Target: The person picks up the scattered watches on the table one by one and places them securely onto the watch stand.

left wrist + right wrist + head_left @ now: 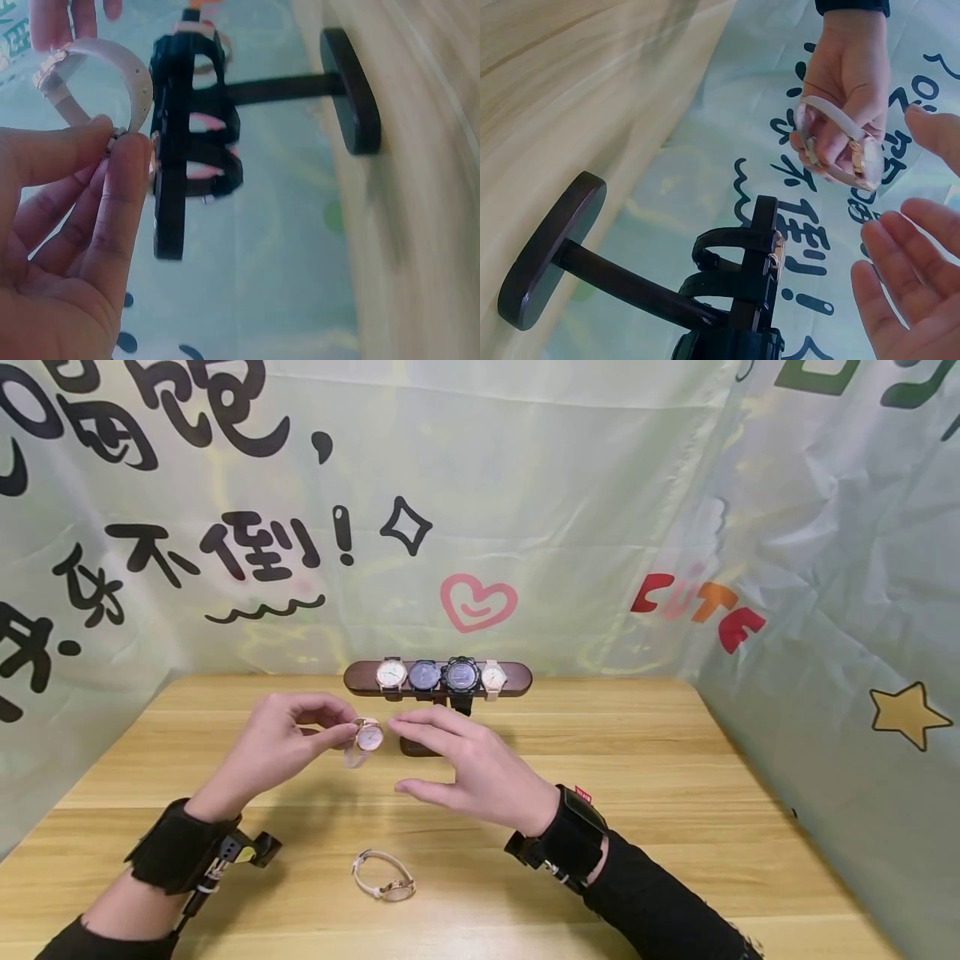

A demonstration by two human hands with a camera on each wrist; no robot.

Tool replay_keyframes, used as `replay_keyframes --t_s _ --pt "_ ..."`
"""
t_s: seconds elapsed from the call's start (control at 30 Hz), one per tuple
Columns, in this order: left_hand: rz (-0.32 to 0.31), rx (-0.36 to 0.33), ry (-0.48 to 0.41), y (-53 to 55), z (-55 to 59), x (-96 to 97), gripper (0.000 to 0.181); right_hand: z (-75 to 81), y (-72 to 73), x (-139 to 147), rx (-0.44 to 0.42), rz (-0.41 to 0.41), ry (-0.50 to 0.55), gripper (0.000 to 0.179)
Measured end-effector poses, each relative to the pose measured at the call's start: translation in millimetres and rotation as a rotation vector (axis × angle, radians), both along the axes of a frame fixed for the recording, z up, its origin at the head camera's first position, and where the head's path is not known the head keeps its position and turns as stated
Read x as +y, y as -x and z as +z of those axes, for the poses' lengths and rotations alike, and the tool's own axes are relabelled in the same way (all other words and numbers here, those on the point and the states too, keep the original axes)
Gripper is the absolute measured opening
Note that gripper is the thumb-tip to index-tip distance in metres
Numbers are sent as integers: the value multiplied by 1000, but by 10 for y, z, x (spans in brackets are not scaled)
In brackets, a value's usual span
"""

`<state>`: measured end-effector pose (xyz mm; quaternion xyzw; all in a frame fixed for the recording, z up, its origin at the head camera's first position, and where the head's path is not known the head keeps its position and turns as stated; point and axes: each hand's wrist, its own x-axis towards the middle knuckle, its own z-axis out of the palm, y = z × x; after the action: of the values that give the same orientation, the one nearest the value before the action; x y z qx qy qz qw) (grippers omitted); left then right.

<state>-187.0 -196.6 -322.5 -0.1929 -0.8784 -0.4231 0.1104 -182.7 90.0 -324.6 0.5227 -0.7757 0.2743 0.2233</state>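
Note:
My left hand [288, 739] pinches a pale-strapped wristwatch [369, 737] between thumb and fingers, above the table. In the left wrist view, the thumb and finger grip the strap [135, 71] near its buckle end, and the strap forms a loop. Fingers extended, my right hand [480, 768] hovers just to the right of that watch and holds nothing. A dark brown watch stand [360, 678] behind both hands carries several watches, including a black digital one [461, 675] and a pale-strapped one [492, 677]. The right hand partly hides the stand's base.
Nearer to me, another pale-strapped wristwatch [397, 891] lies on the wooden table [675, 827], its strap looped. A light printed cloth [570, 510] surrounds the table at the back and sides.

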Motion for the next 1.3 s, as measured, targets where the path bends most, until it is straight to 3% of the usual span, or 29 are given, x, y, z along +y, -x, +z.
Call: replay_keyframes --t_s 0.5,1.3 --pt "-54 -19 -117 -55 45 328 5 -10 36 19 83 -54 51 69" --pt "-48 -19 -215 -73 -17 457 9 -38 44 -16 204 -51 129 55"
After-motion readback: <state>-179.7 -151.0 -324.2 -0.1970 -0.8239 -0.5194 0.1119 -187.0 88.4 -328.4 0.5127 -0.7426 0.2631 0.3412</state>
